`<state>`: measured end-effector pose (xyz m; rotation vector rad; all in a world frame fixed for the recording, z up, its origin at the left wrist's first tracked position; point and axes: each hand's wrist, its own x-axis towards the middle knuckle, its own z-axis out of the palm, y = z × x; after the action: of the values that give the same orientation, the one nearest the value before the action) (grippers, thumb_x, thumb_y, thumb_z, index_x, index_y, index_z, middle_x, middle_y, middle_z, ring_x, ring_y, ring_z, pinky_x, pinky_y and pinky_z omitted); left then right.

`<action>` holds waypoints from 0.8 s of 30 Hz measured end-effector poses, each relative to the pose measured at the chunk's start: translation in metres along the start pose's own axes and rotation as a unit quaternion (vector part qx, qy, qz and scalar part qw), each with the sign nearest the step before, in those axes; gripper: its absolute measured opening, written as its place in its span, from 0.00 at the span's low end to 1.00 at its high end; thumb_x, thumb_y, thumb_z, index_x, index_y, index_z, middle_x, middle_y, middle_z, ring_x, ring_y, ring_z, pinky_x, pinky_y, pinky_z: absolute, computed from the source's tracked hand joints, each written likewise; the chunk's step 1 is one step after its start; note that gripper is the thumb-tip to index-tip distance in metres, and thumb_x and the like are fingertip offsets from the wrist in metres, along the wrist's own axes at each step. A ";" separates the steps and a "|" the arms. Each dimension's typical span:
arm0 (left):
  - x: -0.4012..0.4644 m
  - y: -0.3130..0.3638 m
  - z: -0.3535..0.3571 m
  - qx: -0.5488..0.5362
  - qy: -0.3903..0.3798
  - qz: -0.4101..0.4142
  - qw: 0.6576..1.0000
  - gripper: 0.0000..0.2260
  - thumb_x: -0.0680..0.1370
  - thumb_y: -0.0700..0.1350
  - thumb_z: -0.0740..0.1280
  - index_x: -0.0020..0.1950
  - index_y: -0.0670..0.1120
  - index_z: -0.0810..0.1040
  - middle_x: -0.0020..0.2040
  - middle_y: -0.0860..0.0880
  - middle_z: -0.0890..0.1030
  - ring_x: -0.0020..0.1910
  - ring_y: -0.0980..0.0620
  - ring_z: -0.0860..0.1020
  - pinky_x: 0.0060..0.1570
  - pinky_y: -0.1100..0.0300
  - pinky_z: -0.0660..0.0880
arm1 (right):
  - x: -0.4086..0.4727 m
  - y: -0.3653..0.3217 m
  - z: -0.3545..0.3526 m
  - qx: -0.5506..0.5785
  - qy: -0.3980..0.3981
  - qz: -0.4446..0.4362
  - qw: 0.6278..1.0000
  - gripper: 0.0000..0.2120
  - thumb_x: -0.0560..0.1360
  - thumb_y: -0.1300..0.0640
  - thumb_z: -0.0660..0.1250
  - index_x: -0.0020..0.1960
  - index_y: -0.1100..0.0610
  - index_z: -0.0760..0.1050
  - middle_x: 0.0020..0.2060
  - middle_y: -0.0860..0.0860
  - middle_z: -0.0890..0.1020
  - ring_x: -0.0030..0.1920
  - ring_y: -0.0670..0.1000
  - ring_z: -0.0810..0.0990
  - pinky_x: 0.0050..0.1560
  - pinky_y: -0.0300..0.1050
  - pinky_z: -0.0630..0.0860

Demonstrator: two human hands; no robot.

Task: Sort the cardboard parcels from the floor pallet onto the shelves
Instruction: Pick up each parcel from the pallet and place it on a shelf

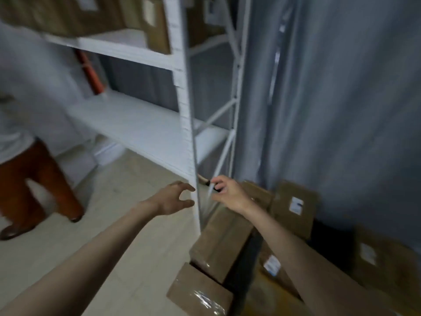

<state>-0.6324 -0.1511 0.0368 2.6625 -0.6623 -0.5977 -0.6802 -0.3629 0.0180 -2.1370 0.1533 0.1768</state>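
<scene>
1. Right now both hands, left (174,197) and right (227,192), hang loose, gripping nothing; parcels (222,242) sit low by the post (184,110).
2. Reaching down, an arm could knock that post.
3. The bystander (34,174) stands near, so a swung parcel might clip them.

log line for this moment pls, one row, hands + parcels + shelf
left hand: open, empty | right hand: fingers curled, hold unclear | parcels: on floor | middle shelf: bare | second person: left of the rack
</scene>
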 end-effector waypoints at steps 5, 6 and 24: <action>-0.044 -0.077 -0.073 -0.017 0.078 -0.062 0.995 0.22 0.80 0.54 0.68 0.73 0.53 0.72 0.73 0.49 0.70 0.70 0.49 0.70 0.69 0.58 0.66 | 0.049 -0.106 0.053 -0.009 -0.043 -0.077 0.996 0.20 0.73 0.61 0.73 0.64 0.53 0.77 0.55 0.52 0.78 0.51 0.51 0.79 0.44 0.36 0.74; -0.051 -0.089 -0.085 -0.018 0.088 -0.072 0.993 0.22 0.80 0.55 0.68 0.73 0.53 0.72 0.73 0.49 0.70 0.71 0.49 0.70 0.69 0.57 0.66 | 0.057 -0.125 0.061 -0.013 -0.047 -0.090 0.995 0.19 0.73 0.61 0.73 0.64 0.52 0.77 0.55 0.52 0.78 0.51 0.51 0.79 0.43 0.36 0.73; 0.031 -0.252 -0.356 0.045 0.248 -0.097 0.963 0.24 0.79 0.55 0.69 0.73 0.51 0.71 0.72 0.48 0.71 0.69 0.48 0.71 0.70 0.50 0.69 | 0.298 -0.363 0.092 0.000 0.011 -0.241 0.970 0.18 0.76 0.56 0.72 0.65 0.51 0.76 0.57 0.50 0.79 0.55 0.50 0.79 0.54 0.47 0.79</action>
<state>-0.3483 0.1198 0.2290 2.8141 -0.2913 0.0691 -0.3291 -0.1022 0.2121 -2.1098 -0.3538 -0.1315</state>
